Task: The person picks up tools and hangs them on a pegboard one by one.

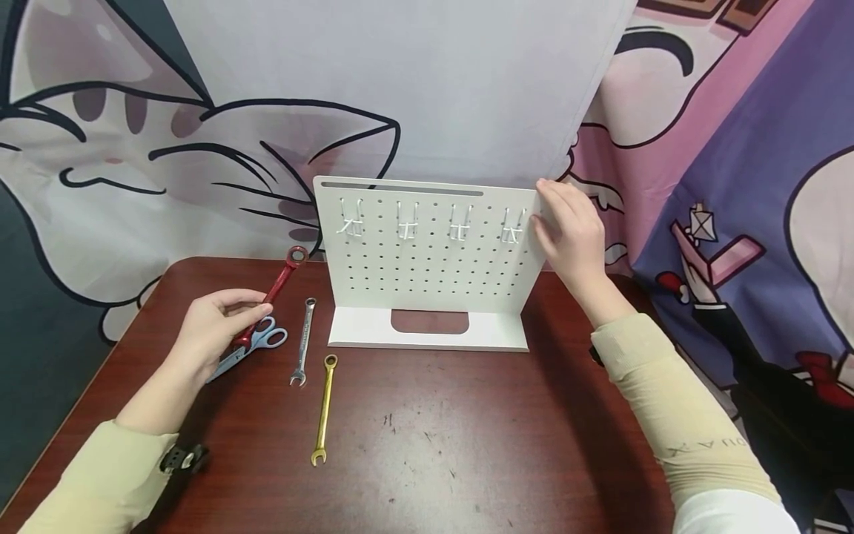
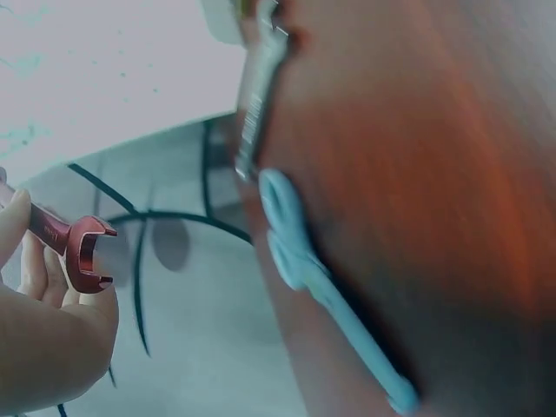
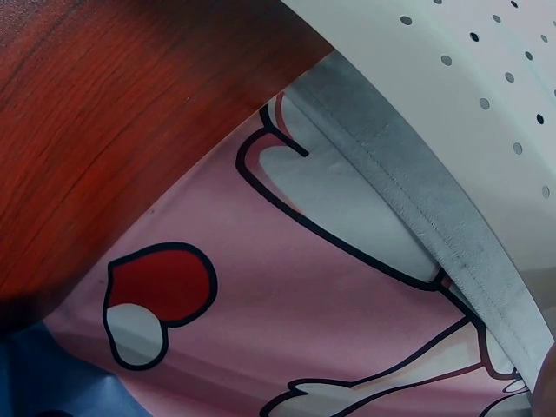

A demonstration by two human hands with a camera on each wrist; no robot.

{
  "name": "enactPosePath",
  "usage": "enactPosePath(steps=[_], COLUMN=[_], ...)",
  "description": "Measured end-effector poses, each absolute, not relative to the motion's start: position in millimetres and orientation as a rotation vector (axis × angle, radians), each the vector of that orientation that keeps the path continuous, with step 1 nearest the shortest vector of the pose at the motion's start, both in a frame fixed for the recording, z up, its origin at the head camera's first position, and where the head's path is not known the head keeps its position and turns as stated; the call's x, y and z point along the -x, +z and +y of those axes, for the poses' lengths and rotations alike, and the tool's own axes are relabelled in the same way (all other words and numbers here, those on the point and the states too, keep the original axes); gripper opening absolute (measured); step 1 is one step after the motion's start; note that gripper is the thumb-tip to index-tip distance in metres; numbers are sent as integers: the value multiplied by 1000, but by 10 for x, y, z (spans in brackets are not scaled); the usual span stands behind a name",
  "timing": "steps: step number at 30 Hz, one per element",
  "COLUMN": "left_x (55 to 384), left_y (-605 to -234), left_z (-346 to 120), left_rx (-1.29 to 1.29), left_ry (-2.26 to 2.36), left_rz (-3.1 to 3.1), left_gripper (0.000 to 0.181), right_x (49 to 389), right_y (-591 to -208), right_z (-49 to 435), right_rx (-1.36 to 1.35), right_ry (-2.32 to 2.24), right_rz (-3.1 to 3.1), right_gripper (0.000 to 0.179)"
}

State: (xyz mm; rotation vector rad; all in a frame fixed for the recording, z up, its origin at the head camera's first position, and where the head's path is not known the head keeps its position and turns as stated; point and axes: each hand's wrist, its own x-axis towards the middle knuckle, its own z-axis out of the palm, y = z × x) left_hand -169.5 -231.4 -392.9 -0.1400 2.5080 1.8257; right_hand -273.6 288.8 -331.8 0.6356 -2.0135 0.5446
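Observation:
My left hand (image 1: 216,326) pinches a red combination wrench (image 1: 283,278) between thumb and fingers, ring end up. In the left wrist view the red wrench's open end (image 2: 87,254) juts out beyond the palm. Below that hand lie light-blue-handled scissors (image 1: 268,335) on the table. My right hand (image 1: 572,230) grips the upper right edge of a white pegboard (image 1: 434,267), which stands upright on its base. Several white hooks (image 1: 408,222) sit in a row along the board's upper part. In the right wrist view, the pegboard (image 3: 469,130) shows while the hand is almost wholly out of frame.
A silver wrench (image 1: 304,341) and a yellow wrench (image 1: 324,411) lie on the dark red-brown table (image 1: 480,430), in front and left of the board. Printed cloth (image 1: 467,89) hangs close behind the table and along its right side.

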Motion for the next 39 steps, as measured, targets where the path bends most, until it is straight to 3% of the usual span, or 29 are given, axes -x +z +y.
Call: enactPosePath(steps=[14,39], left_x=[1747,2041], left_y=[-3695,-3899], left_z=[-1864,-1581], left_rx=[49,92], left_ry=[2096,2170], left_rz=[2311,2184], left_gripper=[31,27], right_x=[2720,2727], right_y=[-3324,-3313], right_z=[2897,2876], right_rx=[-634,-648], right_ry=[556,540], right_rz=[-2007,-1994], right_gripper=[44,45])
